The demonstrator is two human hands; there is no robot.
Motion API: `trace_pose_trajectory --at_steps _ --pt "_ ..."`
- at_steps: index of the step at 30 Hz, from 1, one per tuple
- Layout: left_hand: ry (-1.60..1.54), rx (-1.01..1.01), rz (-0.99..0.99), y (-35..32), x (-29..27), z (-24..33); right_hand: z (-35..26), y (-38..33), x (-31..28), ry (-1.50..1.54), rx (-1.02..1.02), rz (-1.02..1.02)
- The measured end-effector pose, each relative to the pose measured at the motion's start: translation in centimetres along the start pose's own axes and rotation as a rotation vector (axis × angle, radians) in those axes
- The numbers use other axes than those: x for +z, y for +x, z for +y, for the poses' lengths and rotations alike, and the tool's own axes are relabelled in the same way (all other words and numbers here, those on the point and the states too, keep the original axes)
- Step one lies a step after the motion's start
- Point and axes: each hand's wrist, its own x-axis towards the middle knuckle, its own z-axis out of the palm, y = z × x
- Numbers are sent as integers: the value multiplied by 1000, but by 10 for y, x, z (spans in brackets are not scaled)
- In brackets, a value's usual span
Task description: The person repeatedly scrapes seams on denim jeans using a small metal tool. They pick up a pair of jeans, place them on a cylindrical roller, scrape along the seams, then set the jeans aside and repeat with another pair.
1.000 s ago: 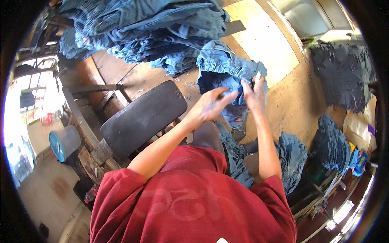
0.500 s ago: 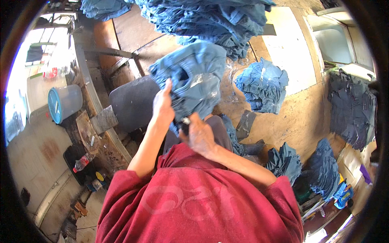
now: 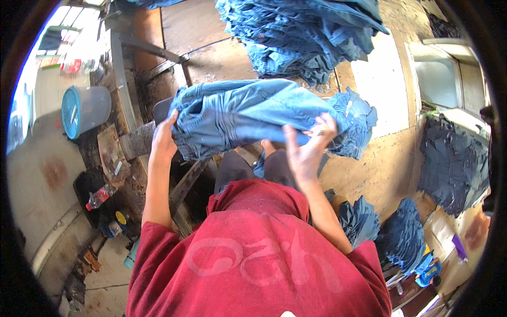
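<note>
A pair of blue jeans [image 3: 243, 113] is stretched sideways in front of me, above my knees. My left hand [image 3: 165, 138] grips its left end beside a pocket opening, the thumb on top of the cloth. At the other end, my right hand [image 3: 309, 150] has its fingers spread against the lower edge, slightly blurred; it holds nothing I can see. Just behind that end lies a bunched blue denim garment [image 3: 359, 119] on the floor, partly covered by the jeans.
A tall pile of blue denim [image 3: 301, 37] stands ahead. Dark folded cloth [image 3: 454, 164] lies at far right, with more denim bundles [image 3: 404, 232] near my right elbow. Left are a wooden frame [image 3: 124, 90], a lidded clear bucket [image 3: 87, 111] and a plastic bottle [image 3: 100, 198].
The jeans went from a bunched shape to lying stretched out sideways. My left hand moved left with its end, while my right hand moved right and its fingers spread.
</note>
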Motion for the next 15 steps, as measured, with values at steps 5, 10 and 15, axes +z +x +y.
trace_pose_trajectory --at_steps 5,10,15 --pt "19 -274 -321 -25 12 -19 84 10 -8 103 720 -67" --pt "225 -276 -307 -27 26 -26 107 8 29 570 907 -82" --pt "82 -114 -251 -22 40 -37 120 31 50 -130 370 16"
